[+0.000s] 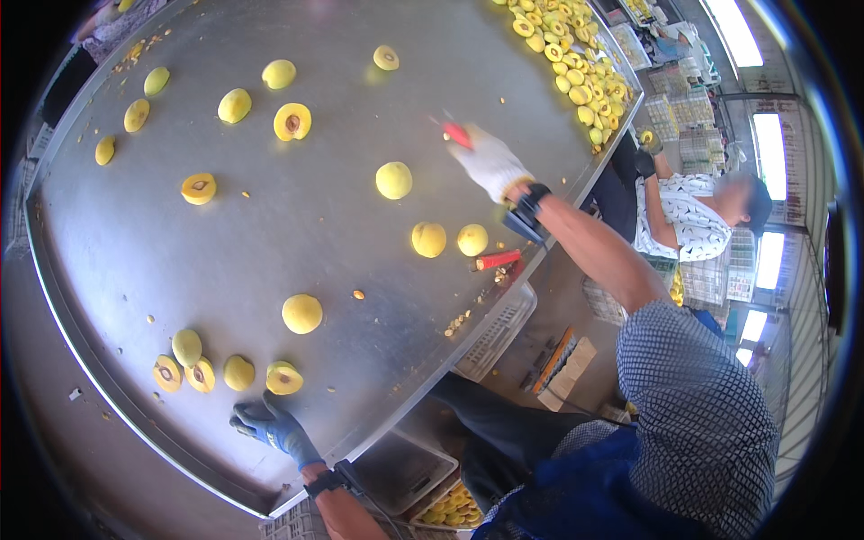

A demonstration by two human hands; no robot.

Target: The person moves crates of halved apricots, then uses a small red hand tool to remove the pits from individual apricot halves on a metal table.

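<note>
My left hand [273, 425], in a blue work glove, rests low over the metal table [337, 229]; its spread fingers are beside a halved yellow peach [284, 378] and hold nothing. More peach halves, such as one showing its pit area [168, 373], lie just beyond it. Blurred by motion, my right hand [486, 158], in a white knit glove, is closed around a red-handled tool [457, 134]; its working end is too blurred to name. A yellow peach [393, 180] lies left of that hand. Two more peaches and a second red handle [498, 260] lie near the table's edge.
Many peach halves [574, 61] are heaped at the far right corner. Pit fragments [457, 322] lie by the near edge. A raised metal rim borders the table. Below are a white plastic crate [496, 331] and a crate of halves [452, 506]. A co-worker [682, 209] is at the right.
</note>
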